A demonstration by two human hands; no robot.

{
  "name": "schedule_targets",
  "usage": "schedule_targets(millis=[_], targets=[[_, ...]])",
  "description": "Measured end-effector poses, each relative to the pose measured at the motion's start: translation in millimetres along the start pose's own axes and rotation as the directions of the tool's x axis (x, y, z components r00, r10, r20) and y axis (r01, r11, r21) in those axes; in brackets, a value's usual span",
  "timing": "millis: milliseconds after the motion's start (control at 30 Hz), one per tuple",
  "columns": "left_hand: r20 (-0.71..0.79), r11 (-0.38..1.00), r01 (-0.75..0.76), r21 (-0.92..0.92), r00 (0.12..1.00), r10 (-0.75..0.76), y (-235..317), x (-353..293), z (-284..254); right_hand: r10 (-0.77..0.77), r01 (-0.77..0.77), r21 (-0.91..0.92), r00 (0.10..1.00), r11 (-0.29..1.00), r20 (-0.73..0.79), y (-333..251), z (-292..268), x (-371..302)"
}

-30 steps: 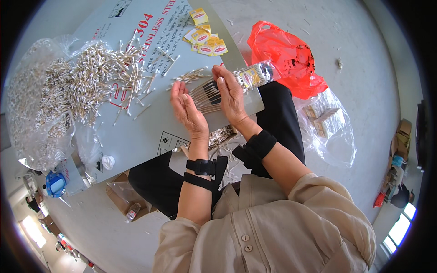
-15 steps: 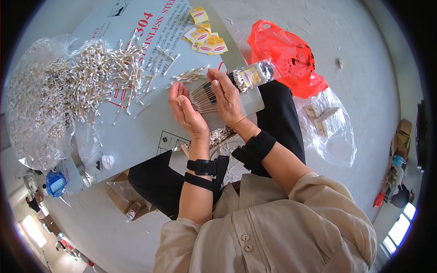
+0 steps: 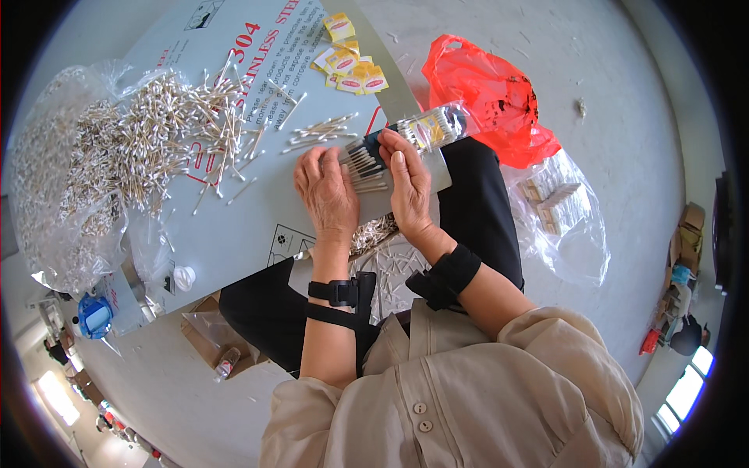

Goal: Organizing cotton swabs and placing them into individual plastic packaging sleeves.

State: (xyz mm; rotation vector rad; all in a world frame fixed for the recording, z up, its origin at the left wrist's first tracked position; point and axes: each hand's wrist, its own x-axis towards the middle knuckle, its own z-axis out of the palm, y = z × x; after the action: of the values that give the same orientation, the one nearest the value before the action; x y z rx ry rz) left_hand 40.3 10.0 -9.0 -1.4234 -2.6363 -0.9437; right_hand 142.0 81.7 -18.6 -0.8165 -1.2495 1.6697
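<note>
A row of cotton swabs (image 3: 364, 166) lies side by side on the table's right corner, between my two hands. The row runs toward a clear packet (image 3: 431, 127) with swabs and a yellow card inside, and a dark strip lies across the join. My left hand (image 3: 328, 193) is palm down, its bent fingers closed over the near-left ends of the row. My right hand (image 3: 409, 183) curls along the other side, its fingertips together on the dark strip at the packet's mouth. Its palm hides part of the row.
Loose swabs (image 3: 322, 131) lie beyond my hands. A large heap of swabs (image 3: 148, 132) spills from a clear bag at left. Yellow cards (image 3: 351, 66) are at the far edge. Beside the table are a red bag (image 3: 488, 93) and a clear bag (image 3: 566, 226) of packs.
My left hand has turned from an upright cupped pose to palm down over the swab ends. My right hand has moved slightly right and nearer, its fingers curling at the strip.
</note>
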Motion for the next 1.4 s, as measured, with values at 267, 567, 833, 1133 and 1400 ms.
schedule_targets(millis=[267, 567, 833, 1133, 1400], targets=[[-0.062, 0.970, -0.018, -0.244, 0.998, 0.003, 1.0, -16.6, 3.4, 0.002, -0.002, 0.015, 1.000, 1.000, 0.031, 1.8, 0.7, 4.7], [-0.116, 0.503, 0.125, -0.855, 0.900, -0.421, 13.4, -7.0, 18.6, -0.007, 0.003, 0.053, 0.997, 0.999, 0.082, 1.5, 7.5, 21.3], [-0.115, 0.424, 0.088, -0.901, 0.895, -0.430, 16.5, 9.4, 25.3, 0.038, -0.041, 0.022, 0.991, 0.999, 0.129, 1.2, 7.7, 30.0], [-0.117, 0.477, 0.101, -0.873, 0.906, -0.408, -5.6, -1.7, 5.0, 0.038, -0.043, 0.044, 0.993, 0.998, 0.109, -8.7, 4.2, 36.9], [0.070, 0.978, -0.210, -0.013, 0.975, 0.210, 5.4, -26.1, -19.7, 0.035, -0.035, 0.007, 0.999, 0.999, 0.030, -32.9, -28.2, 27.3]])
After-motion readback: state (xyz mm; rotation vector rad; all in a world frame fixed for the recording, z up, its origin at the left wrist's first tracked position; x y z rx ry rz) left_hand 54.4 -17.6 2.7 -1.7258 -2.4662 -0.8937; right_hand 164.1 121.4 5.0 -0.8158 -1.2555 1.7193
